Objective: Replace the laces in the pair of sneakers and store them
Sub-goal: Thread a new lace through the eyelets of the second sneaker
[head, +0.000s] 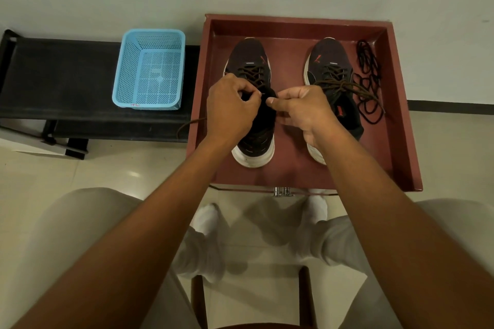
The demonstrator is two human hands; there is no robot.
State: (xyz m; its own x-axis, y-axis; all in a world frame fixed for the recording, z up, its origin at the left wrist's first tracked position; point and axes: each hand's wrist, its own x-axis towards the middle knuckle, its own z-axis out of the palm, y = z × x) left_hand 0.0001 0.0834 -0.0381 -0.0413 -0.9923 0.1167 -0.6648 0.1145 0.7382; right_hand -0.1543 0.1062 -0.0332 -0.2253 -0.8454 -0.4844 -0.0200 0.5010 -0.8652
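Left hand (230, 107) and right hand (299, 109) met over left sneaker (254, 125) in red tray (294, 176); each grip curled, pinching brown lace (251, 75) near tongue. Right sneaker (328, 67) stood beside, laced. Loose black laces (367, 75) lay along tray's right wall. Blue basket (149, 69) sat on black surface (66, 75).

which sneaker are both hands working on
The left sneaker, nearer the blue basket: both hands pinch its brown lace at the tongue. The right sneaker lies untouched.
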